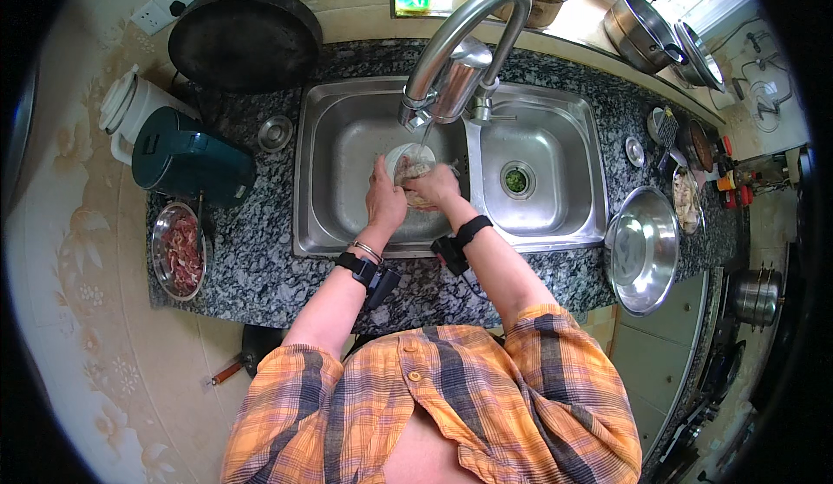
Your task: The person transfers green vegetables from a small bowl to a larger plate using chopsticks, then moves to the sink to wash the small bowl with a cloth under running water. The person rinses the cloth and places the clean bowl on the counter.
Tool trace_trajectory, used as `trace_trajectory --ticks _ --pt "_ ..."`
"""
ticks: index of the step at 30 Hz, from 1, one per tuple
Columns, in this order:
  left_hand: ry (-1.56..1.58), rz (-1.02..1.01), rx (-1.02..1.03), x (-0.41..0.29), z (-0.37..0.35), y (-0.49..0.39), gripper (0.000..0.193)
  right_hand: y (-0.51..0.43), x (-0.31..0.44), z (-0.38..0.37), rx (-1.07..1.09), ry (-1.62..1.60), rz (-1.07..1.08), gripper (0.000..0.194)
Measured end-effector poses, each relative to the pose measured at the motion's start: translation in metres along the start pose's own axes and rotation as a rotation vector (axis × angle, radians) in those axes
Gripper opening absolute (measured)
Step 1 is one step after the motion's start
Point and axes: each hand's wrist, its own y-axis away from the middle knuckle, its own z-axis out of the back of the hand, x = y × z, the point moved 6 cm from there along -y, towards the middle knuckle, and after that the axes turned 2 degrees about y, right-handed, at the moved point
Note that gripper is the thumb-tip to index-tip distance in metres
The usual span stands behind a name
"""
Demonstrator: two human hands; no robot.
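In the left basin of a stainless steel sink [345, 139], my left hand [385, 199] holds a small white bowl [392, 156] by its left side. My right hand [435, 186] is at the bowl's right edge, its fingers on pale, wet pieces of food [410, 170] in and below the bowl; what they are I cannot tell. Water runs from the curved metal faucet [449, 41] into the bowl. More pale pinkish food shows just under my right fingers, partly hidden by them.
A metal bowl of sliced raw meat [182, 253], a dark green kettle-like container [185, 155] and a large black pan [242, 41] stand at left. The right basin's drain [516, 179] holds green scraps. An empty steel bowl [641, 250] sits at right, beside a dish of pale food [686, 201].
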Motion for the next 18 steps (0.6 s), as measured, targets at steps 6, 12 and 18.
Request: trace_trajectory --ticks 6,12,18 --pt "0.242 0.226 0.479 0.021 -0.015 -0.027 0.060 0.004 0.022 0.022 -0.233 0.308 0.386 0.037" --pt "0.411 -0.120 -0.076 0.028 -0.016 -0.014 0.063 -0.004 -0.009 -0.009 -0.037 -0.095 0.022 0.040" --pt "0.446 -0.166 -0.065 0.024 -0.015 -0.007 0.064 -0.002 0.010 0.016 -0.048 0.069 0.217 0.046"
